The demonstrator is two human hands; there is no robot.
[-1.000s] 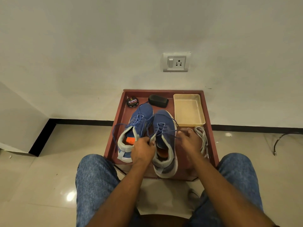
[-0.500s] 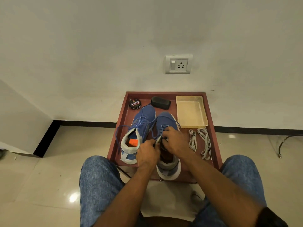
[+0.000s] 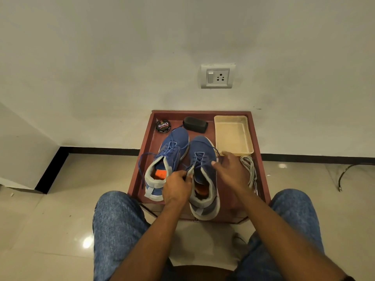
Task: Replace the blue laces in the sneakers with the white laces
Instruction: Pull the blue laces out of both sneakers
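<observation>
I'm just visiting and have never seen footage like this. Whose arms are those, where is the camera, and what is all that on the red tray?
There is no machine here: a person wears a camera on the head, looking down past both knees. On the red tray stand two blue sneakers, the left sneaker and the right sneaker, both threaded with blue laces. The left hand grips the right sneaker's tongue. The right hand reaches over that shoe's laces; whether it pinches one is unclear. White laces lie to the right. Behind are a polish tin, a black brush and a cream tray.
</observation>
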